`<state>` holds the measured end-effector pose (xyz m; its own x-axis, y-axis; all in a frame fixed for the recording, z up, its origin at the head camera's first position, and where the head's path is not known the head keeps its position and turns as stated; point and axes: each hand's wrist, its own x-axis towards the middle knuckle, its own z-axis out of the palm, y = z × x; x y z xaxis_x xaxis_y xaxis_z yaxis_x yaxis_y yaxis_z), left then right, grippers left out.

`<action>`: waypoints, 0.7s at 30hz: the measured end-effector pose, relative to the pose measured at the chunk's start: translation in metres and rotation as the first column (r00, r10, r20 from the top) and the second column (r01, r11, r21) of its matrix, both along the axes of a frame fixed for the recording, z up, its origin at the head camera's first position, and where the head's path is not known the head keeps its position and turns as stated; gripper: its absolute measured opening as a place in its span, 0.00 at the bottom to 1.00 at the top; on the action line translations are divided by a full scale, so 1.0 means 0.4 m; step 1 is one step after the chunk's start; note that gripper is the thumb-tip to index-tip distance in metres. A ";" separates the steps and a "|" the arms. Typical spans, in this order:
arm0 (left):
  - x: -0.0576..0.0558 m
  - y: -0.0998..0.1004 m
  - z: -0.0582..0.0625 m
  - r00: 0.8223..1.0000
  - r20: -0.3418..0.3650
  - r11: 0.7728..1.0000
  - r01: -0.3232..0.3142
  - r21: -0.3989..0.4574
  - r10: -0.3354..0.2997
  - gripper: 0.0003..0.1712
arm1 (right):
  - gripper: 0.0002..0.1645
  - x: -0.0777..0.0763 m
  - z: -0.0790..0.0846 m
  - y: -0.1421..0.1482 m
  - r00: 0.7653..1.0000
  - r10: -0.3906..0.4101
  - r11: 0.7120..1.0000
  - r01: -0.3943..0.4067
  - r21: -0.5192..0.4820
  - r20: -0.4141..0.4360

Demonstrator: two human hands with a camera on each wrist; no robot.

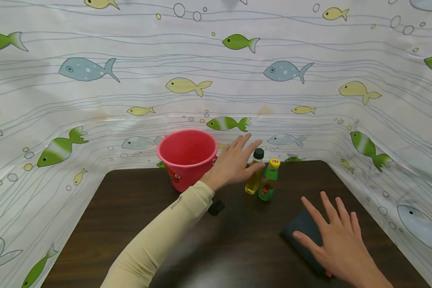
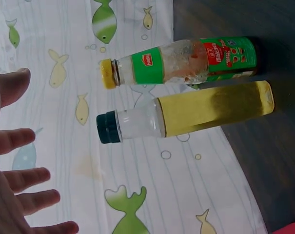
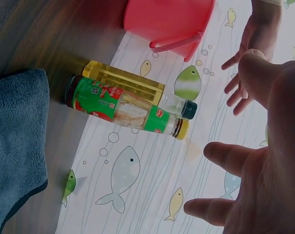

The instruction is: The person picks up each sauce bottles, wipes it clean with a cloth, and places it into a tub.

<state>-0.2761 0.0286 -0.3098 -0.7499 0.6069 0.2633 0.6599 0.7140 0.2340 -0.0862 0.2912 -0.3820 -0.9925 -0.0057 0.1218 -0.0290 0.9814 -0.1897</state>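
My left hand [image 1: 234, 164] is raised with its fingers spread, near an oil bottle [image 2: 215, 108] with a dark green cap. A gap shows between its fingertips and the bottle in the left wrist view. Beside the oil stands a sauce bottle [image 1: 268, 182] with a yellow cap and green labels; both bottles are upright. My right hand [image 1: 340, 244], also spread and holding nothing, hovers over a folded dark blue cloth [image 1: 302, 234] at the right of the table. In the head view it hides part of the cloth.
A pink bucket [image 1: 169, 158] stands at the back, left of the bottles. A small black object [image 1: 216, 207] lies on the dark wooden table [image 1: 129, 224], partly behind the left sleeve. A fish-patterned white sheet [image 1: 216, 104] surrounds the table at the back and sides.
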 end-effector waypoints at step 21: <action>-0.085 0.051 -0.057 0.993 0.022 0.993 0.111 0.049 -0.112 0.35 | 0.57 -0.001 -0.002 0.003 1.000 0.016 1.000 -0.016 0.011 0.011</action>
